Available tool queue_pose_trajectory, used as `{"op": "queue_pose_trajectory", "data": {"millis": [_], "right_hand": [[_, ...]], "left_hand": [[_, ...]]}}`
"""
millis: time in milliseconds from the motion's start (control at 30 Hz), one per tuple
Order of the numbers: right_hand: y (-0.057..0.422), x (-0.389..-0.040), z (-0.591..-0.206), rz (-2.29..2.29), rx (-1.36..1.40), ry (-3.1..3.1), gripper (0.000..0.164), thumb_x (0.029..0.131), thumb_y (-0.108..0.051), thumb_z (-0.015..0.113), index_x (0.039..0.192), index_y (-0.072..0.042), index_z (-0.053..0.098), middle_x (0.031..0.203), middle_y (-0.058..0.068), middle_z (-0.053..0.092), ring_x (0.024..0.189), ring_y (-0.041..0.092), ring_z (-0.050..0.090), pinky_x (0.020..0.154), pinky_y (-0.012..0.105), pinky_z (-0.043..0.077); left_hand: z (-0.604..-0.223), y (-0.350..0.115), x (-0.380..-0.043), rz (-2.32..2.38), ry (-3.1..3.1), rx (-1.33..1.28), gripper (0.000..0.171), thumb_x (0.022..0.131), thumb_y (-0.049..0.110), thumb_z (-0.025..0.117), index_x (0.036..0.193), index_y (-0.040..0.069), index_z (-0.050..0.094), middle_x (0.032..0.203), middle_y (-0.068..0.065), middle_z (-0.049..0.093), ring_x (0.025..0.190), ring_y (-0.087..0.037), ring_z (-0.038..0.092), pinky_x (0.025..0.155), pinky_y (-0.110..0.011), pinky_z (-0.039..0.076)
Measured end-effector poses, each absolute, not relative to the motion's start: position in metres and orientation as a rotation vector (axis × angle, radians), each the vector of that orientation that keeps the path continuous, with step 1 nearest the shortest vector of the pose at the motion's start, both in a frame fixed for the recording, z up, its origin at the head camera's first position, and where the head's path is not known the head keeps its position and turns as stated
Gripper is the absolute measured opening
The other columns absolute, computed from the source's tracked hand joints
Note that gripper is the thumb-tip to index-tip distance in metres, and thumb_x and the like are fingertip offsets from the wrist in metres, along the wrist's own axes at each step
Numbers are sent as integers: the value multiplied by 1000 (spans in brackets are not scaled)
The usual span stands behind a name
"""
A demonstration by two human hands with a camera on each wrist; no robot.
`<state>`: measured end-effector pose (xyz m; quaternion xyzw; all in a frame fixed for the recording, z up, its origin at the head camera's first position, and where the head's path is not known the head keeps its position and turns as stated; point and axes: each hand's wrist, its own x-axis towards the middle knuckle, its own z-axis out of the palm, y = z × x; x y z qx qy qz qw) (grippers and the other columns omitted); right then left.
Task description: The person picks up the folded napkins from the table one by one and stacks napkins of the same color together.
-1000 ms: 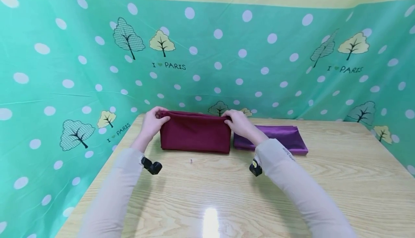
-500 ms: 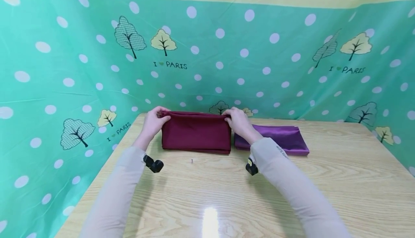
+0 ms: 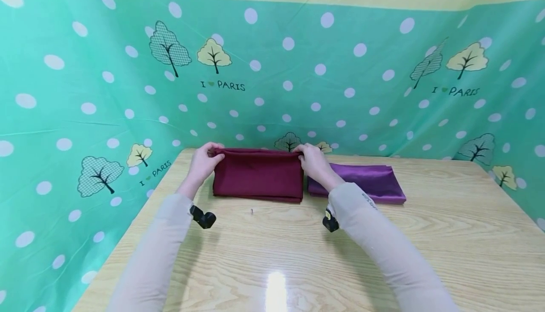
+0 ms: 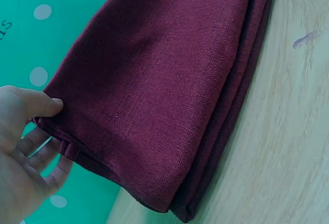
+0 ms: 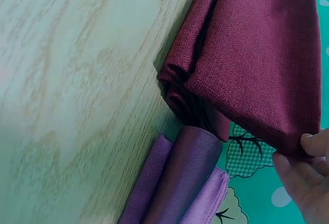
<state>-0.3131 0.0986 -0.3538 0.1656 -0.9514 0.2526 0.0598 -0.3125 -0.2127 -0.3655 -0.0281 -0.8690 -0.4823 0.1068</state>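
A folded maroon cloth (image 3: 257, 175) lies at the back of the table, its far edge lifted. My left hand (image 3: 203, 164) pinches the upper left corner, thumb on the near face and fingers behind, as the left wrist view shows on the cloth (image 4: 149, 80). At the upper right corner, my right hand (image 3: 316, 161) pinches the same edge between thumb and fingers. In the right wrist view, folded layers show under the raised flap of the maroon cloth (image 5: 267, 54). Right beside it lies a folded shiny purple cloth (image 3: 366, 182), partly hidden by my right hand and wrist.
The wooden table (image 3: 264, 250) reaches toward me and to the right. A small dark mark (image 3: 251, 212) is on the tabletop before the maroon cloth. A green dotted curtain (image 3: 272, 85) hangs along the back and sides.
Both hands keep their hold on the maroon cloth's far corners. The lifted edge and the left hand have sunk slightly. The purple cloth has not moved on the table.
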Motion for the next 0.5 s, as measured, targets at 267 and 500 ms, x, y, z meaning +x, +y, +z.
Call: {"op": "queue_pose_trajectory", "data": {"millis": [267, 500], "right_hand": [[102, -314, -359, 814, 512, -2868, 27, 93, -4, 47, 116, -7, 59, 116, 13, 58, 107, 27, 54, 86, 38, 46], [104, -313, -365, 831, 512, -2892, 28, 93, -3, 46, 117, -8, 59, 118, 13, 57, 111, 28, 52, 87, 39, 45]], "left_hand": [[-370, -213, -311, -1390, -2586, -60, 25, 86, 9, 59, 110, 2, 58, 108, -16, 56, 93, -27, 54, 73, -28, 46], [-376, -211, -310, -1387, -2601, -57, 25, 86, 9, 58, 110, 2, 59, 108, -17, 57, 95, -27, 54, 76, -31, 46]]}}
